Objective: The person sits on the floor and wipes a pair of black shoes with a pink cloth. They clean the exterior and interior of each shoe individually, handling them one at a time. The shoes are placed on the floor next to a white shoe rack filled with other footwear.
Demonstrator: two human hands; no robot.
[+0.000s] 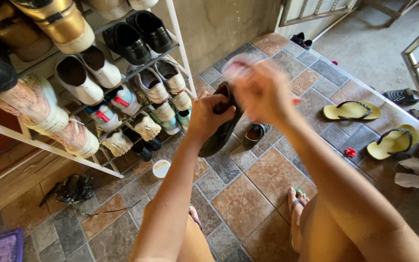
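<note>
Left hand (209,116) clamped round dark leather dress shoe (221,131), fingers inside opening, toe hanging down over tiled floor (248,194). Looks stiff, lightish, smooth upper probably slippery, so collar grip seems smart. Right hand (263,92) just right of it, blurred, closed on pale cloth (241,63) against heel end.

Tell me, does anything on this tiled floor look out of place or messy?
Yes. A lone dark shoe lies apart from the white metal shoe rack, two yellow flip-flops sit scattered, and torn brown scraps litter the right edge. The left hand holds a dark leather shoe; the right hand is blurred.
</note>
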